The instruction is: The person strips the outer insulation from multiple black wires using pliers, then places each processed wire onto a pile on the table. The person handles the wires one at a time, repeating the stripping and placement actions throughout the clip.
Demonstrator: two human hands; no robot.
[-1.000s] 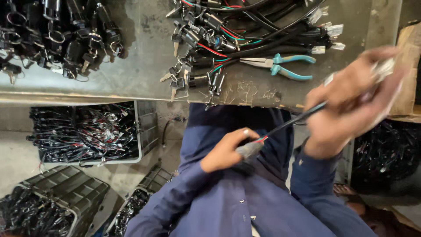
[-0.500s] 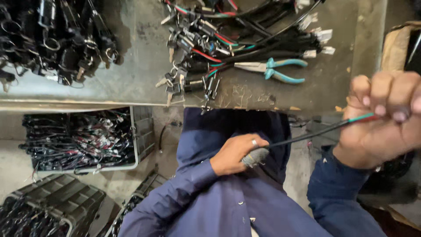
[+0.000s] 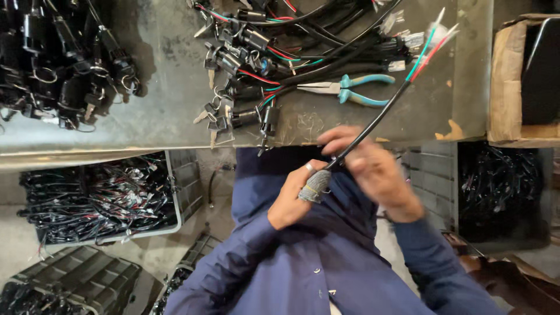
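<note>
1. Head view looks down on a grey metal worktop [image 3: 175,116] and, in front of its near edge, the person's own two hands over a dark blue shirt [image 3: 303,256].
2. Left hand [image 3: 294,198] is closed, its grip clamped on the lower end of a black sheathed cable [image 3: 373,119]; a grey cloth wrap [image 3: 315,185] covers one finger, likely as padding against the rubbing sheath.
3. Right hand [image 3: 373,172] curls round the same cable just above the left; blur hides whether that grip is fully tight, so I cannot tell.
4. Held between both hands, the cable slants up over the worktop's near edge toward its right end, where green, red and white wire ends [image 3: 434,41] fan out free in the air, kept clear of the pile.
5. Teal-handled pliers [image 3: 350,90] lie near the right end, just beside a heap of black key-switch harnesses [image 3: 268,52], within easy reach.
6. Another black heap [image 3: 58,58] sits at the left end, well apart.
7. Grey crates of wiring [image 3: 99,201] stand on the floor below the near edge.
</note>
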